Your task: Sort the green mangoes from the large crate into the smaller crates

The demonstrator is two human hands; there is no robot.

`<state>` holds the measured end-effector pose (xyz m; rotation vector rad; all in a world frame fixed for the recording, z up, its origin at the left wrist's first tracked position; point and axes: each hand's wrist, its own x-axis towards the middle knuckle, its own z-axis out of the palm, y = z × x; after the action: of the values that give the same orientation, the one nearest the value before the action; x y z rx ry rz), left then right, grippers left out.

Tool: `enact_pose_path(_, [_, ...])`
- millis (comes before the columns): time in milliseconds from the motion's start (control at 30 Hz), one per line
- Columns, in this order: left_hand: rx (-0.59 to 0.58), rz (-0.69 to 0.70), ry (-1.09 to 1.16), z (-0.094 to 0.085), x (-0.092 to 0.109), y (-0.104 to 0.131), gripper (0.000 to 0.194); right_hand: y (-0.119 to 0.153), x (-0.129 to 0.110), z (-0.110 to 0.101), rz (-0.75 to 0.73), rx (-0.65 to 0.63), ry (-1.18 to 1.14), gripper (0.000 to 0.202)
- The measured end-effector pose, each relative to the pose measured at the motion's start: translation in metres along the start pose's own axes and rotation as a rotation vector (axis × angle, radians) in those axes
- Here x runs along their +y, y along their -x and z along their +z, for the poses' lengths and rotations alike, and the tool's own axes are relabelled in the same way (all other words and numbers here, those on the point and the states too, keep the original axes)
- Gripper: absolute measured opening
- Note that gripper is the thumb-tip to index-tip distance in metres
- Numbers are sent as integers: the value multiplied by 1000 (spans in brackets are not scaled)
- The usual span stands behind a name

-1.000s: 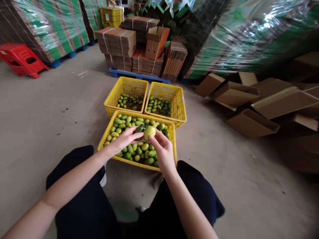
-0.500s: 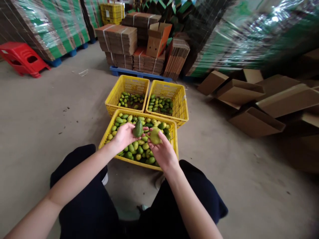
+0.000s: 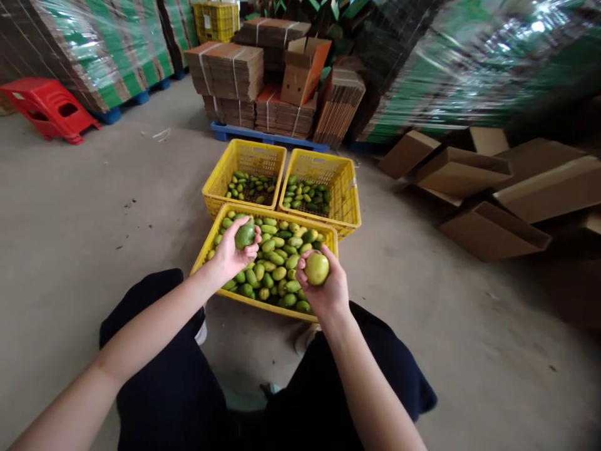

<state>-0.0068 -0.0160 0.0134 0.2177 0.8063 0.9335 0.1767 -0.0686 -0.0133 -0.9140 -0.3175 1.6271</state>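
Observation:
A dark green, smooth fruit (image 3: 245, 235), shaped rather like an avocado, is gripped in my left hand (image 3: 228, 254), fingers curled round it. My right hand (image 3: 329, 289) is closed around a paler yellow-green fruit (image 3: 317, 269), its rounded end facing up. Both hands are above the near yellow crate (image 3: 263, 305), left hand over its left part and right hand by its right side. Many green and yellowish fruits (image 3: 279, 274) of the same sort lie loose in that crate. I cannot tell the exact kind of fruit.
Behind the near crate stand a left yellow crate (image 3: 211, 186) and a right yellow crate (image 3: 350, 194), with fewer green fruits. Farther back, flattened cartons (image 3: 228, 69) are stacked on a blue pallet (image 3: 267, 135). A red stool (image 3: 54, 109) stands left; open cardboard boxes (image 3: 493, 228) lie right.
My hands have moved apart, the left one leftward and the right one to the right and slightly lower. Each still holds its fruit, now turned to a different angle.

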Motion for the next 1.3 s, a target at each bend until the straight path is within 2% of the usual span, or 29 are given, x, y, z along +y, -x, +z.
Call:
enact_pose_path(133, [-16,31,-45,2,-5,1,23,-3,3,2,134,-59,66,33])
enact_pose_path(200, [-34,10,-36,1,-7,1,21,-3,6,4,147,-86,63,34])
enact_pose_path(367, [-118,-61,-90,-3,-5,1,23,2,6,7,153,-150,60,26])
enact_pose_path(467, [-179,-47,-134,-3,-3,3,26,4,6,6,183,-219,59,22])
enact_pose_path(567, [-187,-27,-184,-4,-2,4,35,3,6,5,223,-272,53,20])
enact_pose_path(733, [-104,7,-275,-6,-5,1,38,0,7,3,261,-265,6,18])
enact_pose_path(933, [167,-91,-84,-8,-13,-6,34,-2,12,6,274,-66,-21,20])
enact_pose_path(1033, [214,-81,-20,-6,-19,-10,34,-1,14,6,225,-7,-9,12])
enact_pose_path(1100, [158,-129,-19,-4,-22,-12,32,0,13,6,187,-33,-6,19])
enact_pose_path(1167, [49,-215,-67,-4,-24,-14,28,1,11,6,172,-72,-19,29])
enact_pose_path(1233, [-57,-275,-143,-5,-24,-16,27,3,8,6,178,-89,-37,28])
enact_pose_path(1300, [-129,-292,-210,-6,-23,-18,33,5,5,7,200,-87,-25,22])
